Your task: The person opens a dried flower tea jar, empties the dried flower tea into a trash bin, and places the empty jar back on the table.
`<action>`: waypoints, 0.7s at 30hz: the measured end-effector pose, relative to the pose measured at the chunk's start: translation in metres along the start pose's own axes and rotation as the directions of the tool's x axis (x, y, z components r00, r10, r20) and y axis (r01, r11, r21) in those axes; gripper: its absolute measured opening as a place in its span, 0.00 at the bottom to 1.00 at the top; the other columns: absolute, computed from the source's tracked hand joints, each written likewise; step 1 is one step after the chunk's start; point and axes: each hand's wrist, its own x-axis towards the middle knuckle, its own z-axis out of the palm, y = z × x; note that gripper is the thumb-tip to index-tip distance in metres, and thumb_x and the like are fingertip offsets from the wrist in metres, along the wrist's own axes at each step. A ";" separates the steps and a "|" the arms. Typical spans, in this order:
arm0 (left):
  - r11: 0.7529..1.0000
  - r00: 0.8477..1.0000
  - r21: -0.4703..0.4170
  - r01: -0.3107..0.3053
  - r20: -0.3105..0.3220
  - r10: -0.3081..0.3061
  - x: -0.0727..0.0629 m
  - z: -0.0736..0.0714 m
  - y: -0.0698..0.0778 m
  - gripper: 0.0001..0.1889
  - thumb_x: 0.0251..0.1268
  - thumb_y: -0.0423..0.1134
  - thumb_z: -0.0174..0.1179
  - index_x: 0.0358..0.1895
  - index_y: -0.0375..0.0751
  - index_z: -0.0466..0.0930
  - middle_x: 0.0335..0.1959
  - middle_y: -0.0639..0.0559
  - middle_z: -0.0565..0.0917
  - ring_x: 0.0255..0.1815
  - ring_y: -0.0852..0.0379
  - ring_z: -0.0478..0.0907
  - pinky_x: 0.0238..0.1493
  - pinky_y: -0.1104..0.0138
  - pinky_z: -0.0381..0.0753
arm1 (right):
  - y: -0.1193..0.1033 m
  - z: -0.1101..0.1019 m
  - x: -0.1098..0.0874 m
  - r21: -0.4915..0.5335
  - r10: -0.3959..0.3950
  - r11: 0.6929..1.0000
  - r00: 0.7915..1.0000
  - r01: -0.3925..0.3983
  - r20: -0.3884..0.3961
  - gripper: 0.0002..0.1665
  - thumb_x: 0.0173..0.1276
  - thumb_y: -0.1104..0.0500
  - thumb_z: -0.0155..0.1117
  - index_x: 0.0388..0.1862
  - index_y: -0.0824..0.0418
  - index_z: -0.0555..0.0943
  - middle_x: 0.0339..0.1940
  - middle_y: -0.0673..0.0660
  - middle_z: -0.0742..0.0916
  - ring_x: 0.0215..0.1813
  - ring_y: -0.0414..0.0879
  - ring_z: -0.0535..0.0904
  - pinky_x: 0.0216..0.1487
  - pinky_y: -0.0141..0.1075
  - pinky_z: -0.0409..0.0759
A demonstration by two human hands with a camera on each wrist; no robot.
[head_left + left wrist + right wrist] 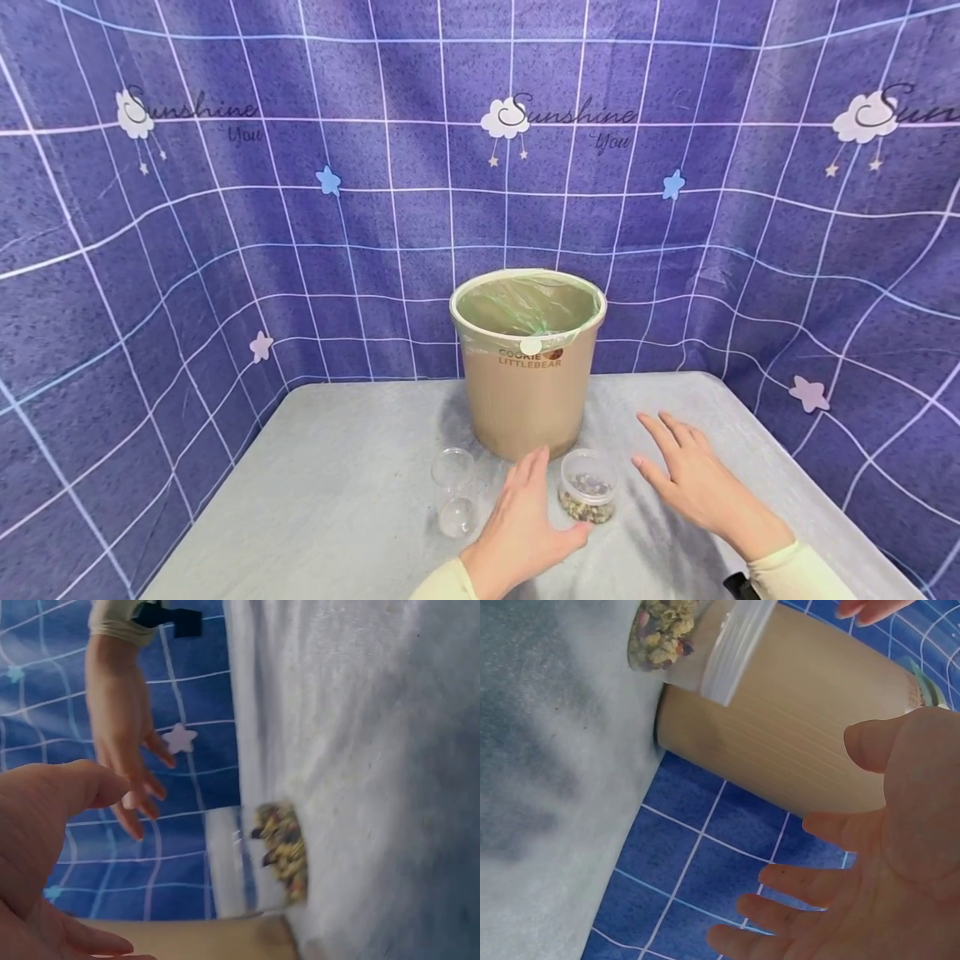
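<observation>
Between your left hand [521, 529] and right hand [696, 482], fingers [535, 471] wide, a clear tub [588, 492] holds dried mix [587, 507]. Left of your left fingers stands a clear container [454, 495]; just beyond the fingers, a bin [527, 404] holds a green liner [517, 315].

Backdrop [405, 212] is violet-blue, gridded in white and light blue, printed with white clouds [502, 119], blue and pale-pink stars [260, 347], dark script [573, 111]. Bin [525, 408] reads tan with brown lettering [529, 363]; liner [510, 312], translucent green. Tabletop [337, 467]: pale grey. Jar [589, 487]: colourless, clear; contents [664, 631] mottled yellow, brown, near-black. Second jar [455, 493]: colourless. Sleeves [798, 573]: pale cream.
</observation>
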 end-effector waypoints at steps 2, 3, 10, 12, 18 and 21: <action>1.000 1.000 0.002 0.019 0.023 -0.019 0.007 0.011 0.001 0.57 0.50 0.61 0.74 0.79 0.32 0.58 0.76 0.40 0.67 0.77 0.41 0.64 0.72 0.47 0.70 | 0.001 0.001 -0.001 -0.004 0.006 1.000 1.000 -0.006 0.004 0.36 0.73 0.50 0.66 0.74 0.63 0.70 0.68 0.79 0.74 0.64 0.80 0.70 0.61 0.71 0.69; 1.000 0.999 0.006 0.025 0.029 -0.025 0.010 0.017 0.001 0.58 0.50 0.61 0.74 0.79 0.31 0.58 0.76 0.39 0.67 0.76 0.40 0.64 0.71 0.47 0.71 | 0.001 0.002 -0.002 -0.008 0.009 1.000 1.000 -0.009 0.008 0.36 0.73 0.49 0.66 0.75 0.63 0.70 0.68 0.79 0.74 0.64 0.80 0.70 0.61 0.71 0.69; 0.995 0.995 0.008 0.097 0.019 -0.097 0.028 0.046 0.001 0.65 0.41 0.59 0.81 0.77 0.25 0.55 0.73 0.31 0.67 0.75 0.36 0.64 0.72 0.47 0.69 | 0.001 0.009 -0.005 -0.028 0.014 1.000 0.999 -0.014 0.031 0.37 0.72 0.48 0.66 0.75 0.63 0.70 0.70 0.79 0.73 0.64 0.80 0.71 0.60 0.70 0.71; 0.991 0.991 -0.005 0.135 0.025 -0.135 0.032 0.052 -0.001 0.67 0.38 0.58 0.83 0.77 0.25 0.54 0.72 0.31 0.67 0.74 0.34 0.65 0.72 0.47 0.68 | 0.001 0.010 -0.006 -0.031 0.019 0.999 0.999 -0.018 0.036 0.37 0.72 0.48 0.66 0.75 0.63 0.70 0.70 0.79 0.73 0.64 0.80 0.71 0.60 0.70 0.70; 0.979 0.980 -0.042 0.199 0.038 -0.197 0.041 0.063 -0.006 0.69 0.32 0.56 0.86 0.77 0.26 0.54 0.71 0.30 0.68 0.72 0.32 0.67 0.72 0.46 0.69 | 0.002 0.013 -0.007 -0.038 0.028 0.999 0.999 -0.026 0.046 0.38 0.72 0.47 0.66 0.75 0.62 0.70 0.71 0.78 0.73 0.65 0.80 0.70 0.61 0.70 0.70; 0.976 0.978 -0.060 0.208 0.032 -0.206 0.044 0.067 -0.008 0.69 0.30 0.54 0.87 0.77 0.27 0.54 0.69 0.29 0.70 0.71 0.33 0.68 0.70 0.46 0.70 | 0.002 0.015 -0.008 -0.043 0.022 0.999 0.999 -0.020 0.041 0.37 0.72 0.48 0.66 0.75 0.63 0.71 0.70 0.78 0.73 0.65 0.80 0.70 0.62 0.69 0.70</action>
